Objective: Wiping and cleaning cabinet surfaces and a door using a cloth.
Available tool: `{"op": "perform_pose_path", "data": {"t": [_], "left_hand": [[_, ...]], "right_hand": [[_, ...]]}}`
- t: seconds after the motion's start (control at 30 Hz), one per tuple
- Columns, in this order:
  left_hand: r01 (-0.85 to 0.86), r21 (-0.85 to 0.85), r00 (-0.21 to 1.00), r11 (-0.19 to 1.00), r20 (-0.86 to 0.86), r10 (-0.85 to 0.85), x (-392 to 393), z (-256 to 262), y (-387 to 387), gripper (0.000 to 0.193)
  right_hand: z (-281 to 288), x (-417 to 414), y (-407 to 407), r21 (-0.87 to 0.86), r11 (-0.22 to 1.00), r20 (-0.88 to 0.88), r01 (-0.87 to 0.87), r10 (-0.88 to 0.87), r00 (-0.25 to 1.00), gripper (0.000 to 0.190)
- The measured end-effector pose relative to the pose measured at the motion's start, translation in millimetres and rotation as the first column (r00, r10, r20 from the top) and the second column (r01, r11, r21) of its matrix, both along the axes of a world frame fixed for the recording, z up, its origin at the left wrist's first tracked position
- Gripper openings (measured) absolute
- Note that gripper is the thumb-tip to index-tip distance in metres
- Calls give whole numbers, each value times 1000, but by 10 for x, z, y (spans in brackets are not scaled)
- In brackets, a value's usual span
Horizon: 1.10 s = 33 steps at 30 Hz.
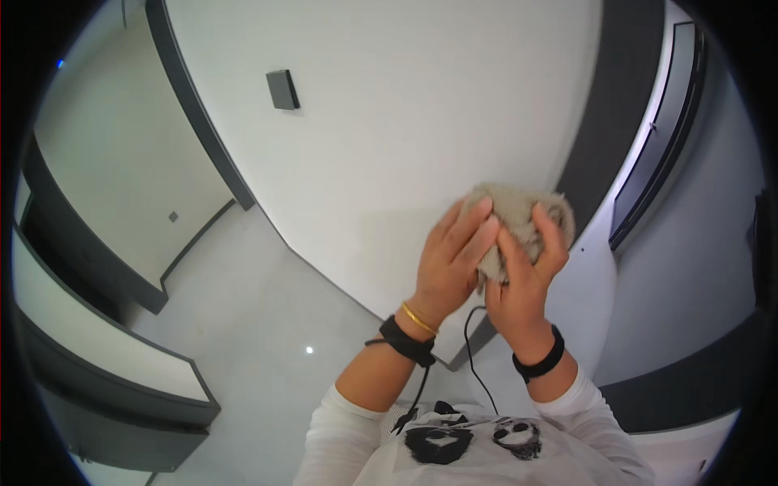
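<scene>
Both my hands hold a bunched beige-grey cloth (516, 212) in front of the white wall, close to its dark vertical trim (614, 103). My left hand (453, 255) grips the cloth's left side, fingers bent over it. On the right and lower side, my right hand (527, 273) has its fingers spread and pressed into the folds. A gold bracelet (419, 318) and a black strap circle my left wrist; another black strap is on my right wrist. Whether the cloth touches the wall is hard to tell.
A dark switch plate (282, 90) is on the white wall (389, 121). Pale glossy floor (261, 316) lies at left, with dark-edged openings beyond. A door (656, 140) stands at right. Thin black cables hang near my wrists and body.
</scene>
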<state>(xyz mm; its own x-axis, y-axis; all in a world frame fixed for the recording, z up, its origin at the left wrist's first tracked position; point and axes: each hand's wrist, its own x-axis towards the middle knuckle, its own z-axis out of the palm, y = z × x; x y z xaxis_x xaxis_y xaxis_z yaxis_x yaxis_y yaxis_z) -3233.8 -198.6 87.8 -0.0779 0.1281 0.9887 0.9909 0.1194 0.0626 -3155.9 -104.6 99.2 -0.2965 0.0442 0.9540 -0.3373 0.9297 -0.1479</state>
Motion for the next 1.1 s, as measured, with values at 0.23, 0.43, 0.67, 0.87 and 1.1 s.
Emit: {"op": "perform_pose_path", "data": {"t": [0.23, 0.43, 0.67, 0.87, 1.1], "left_hand": [[-218, -228, 976, 949, -78, 206, -847, 216, -605, 45], [-29, -235, 999, 972, 22, 35, -1102, -200, -617, 54], [116, -68, 990, 991, -70, -121, -1678, 421, -644, 46], [-130, 62, 972, 990, -187, 140, -2013, 1078, -1293, 40], [-361, 86, 916, 929, -156, 370, -2766, 1442, -2036, 48]], "right_hand": [[180, -939, -566, 63, 868, 213, 492, -493, 844, 61], [-279, -1203, -749, -136, 875, 126, 464, -449, 884, 61], [207, -1753, -865, -153, 897, -11, 415, -422, 907, 70], [885, -2221, -1344, -89, 993, -100, 78, -87, 991, 69], [1371, -3017, -1972, 47, 999, -6, 24, -23, 1000, 50]]}}
